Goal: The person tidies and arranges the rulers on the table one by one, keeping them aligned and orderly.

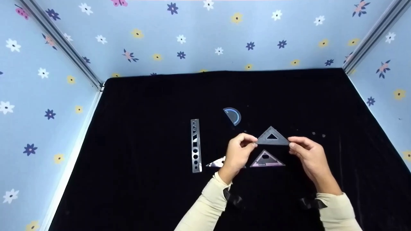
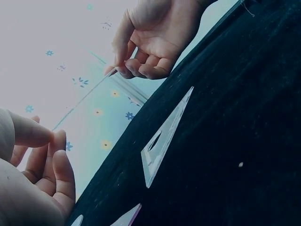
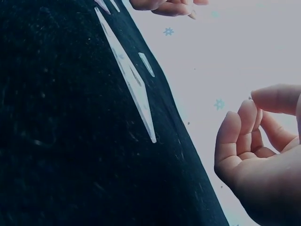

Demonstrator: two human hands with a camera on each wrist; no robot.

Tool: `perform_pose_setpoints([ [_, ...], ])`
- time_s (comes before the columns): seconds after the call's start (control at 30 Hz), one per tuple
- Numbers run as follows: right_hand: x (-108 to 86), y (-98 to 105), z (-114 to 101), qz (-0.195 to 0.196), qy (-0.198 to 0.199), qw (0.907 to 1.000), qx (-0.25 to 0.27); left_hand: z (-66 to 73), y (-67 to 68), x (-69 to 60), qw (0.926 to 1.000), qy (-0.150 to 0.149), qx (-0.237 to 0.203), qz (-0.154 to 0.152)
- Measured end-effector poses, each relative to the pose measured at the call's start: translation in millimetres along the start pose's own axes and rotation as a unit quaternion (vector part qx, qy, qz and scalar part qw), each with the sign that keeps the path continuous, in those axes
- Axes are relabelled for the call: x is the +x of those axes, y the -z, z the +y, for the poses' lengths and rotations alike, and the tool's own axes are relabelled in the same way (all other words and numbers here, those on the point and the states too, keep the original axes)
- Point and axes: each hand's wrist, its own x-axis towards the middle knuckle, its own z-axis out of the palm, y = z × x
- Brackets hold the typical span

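Both hands hold a clear triangle with a small triangular cutout [image 1: 278,140] by its two lower corners, its apex pointing away. The left hand [image 1: 237,154] pinches the left corner between thumb and fingers; the right hand [image 1: 310,157] pinches the right corner. In the left wrist view the triangle [image 2: 84,98] shows edge-on between the left hand [image 2: 37,174] and the right hand [image 2: 157,35]. Below it on the black cloth lies a pink-edged triangle [image 1: 271,162]. Another triangle [image 1: 215,163] lies partly hidden under the left hand.
A clear ruler with shaped holes [image 1: 198,150] lies left of the hands. A small protractor with a blue arc [image 1: 231,116] lies farther back. The black cloth [image 1: 144,128] ends at flowered walls [image 1: 199,35] at the back and both sides.
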Motion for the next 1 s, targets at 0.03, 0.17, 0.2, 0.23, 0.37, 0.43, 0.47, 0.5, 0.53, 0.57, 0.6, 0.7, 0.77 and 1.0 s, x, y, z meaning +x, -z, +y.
perform_pose_setpoints([
  [0.03,-0.6,1.4,-0.4,0.0,0.0,1.0,0.0,-0.2,-0.8,-0.4,1.0,-0.001,0.001,-0.001],
  [0.17,-2.7,6.8,-1.8,-0.001,-0.002,1.0,-0.009,-1.3,-3.8,-1.2,0.9999,-0.002,0.008,-0.007],
  [0.2,-2.9,8.5,-2.0,0.0,-0.001,0.9999,-0.012,-2.0,-5.0,-1.1,0.9999,-0.003,0.012,-0.01],
  [0.23,-3.3,10.1,-2.7,0.0,-0.001,0.9999,-0.016,-3.8,-6.4,-0.6,0.9998,-0.003,0.015,-0.012],
  [0.37,-3.8,17.5,-4.8,0.007,0.005,0.9996,-0.028,-20.1,-13.1,3.1,0.999,-0.009,0.037,-0.025],
  [0.43,-4.4,21.4,-5.5,0.007,0.006,0.9995,-0.031,-29.7,-15.8,4.7,0.9984,-0.011,0.047,-0.028],
  [0.47,-4.6,23.4,-5.5,0.006,0.006,0.9994,-0.033,-34.2,-16.8,5.3,0.9982,-0.011,0.051,-0.03],
  [0.5,-4.9,25.2,-5.4,0.005,0.006,0.9994,-0.033,-37.2,-17.8,5.7,0.9981,-0.011,0.053,-0.031],
  [0.53,-5.4,27.7,-5.3,0.005,0.006,0.9994,-0.033,-39.4,-19.3,6.1,0.998,-0.011,0.053,-0.033],
  [0.57,-5.7,29.9,-5.1,0.005,0.005,0.9994,-0.033,-41.0,-20.9,6.4,0.9979,-0.012,0.053,-0.036],
  [0.6,-6.0,32.0,-5.0,0.006,0.005,0.9995,-0.032,-42.0,-22.5,6.7,0.9978,-0.014,0.052,-0.038],
  [0.7,-6.5,37.6,-4.2,0.009,0.006,0.9995,-0.029,-44.4,-27.3,7.6,0.9978,-0.016,0.042,-0.049],
  [0.77,-6.7,40.6,-3.3,0.011,0.007,0.9995,-0.029,-45.4,-30.0,7.6,0.9979,-0.012,0.037,-0.052],
  [1.0,-5.1,43.0,1.2,0.014,0.0,0.9989,-0.044,-48.1,-33.7,7.5,0.9985,0.001,0.034,-0.044],
])
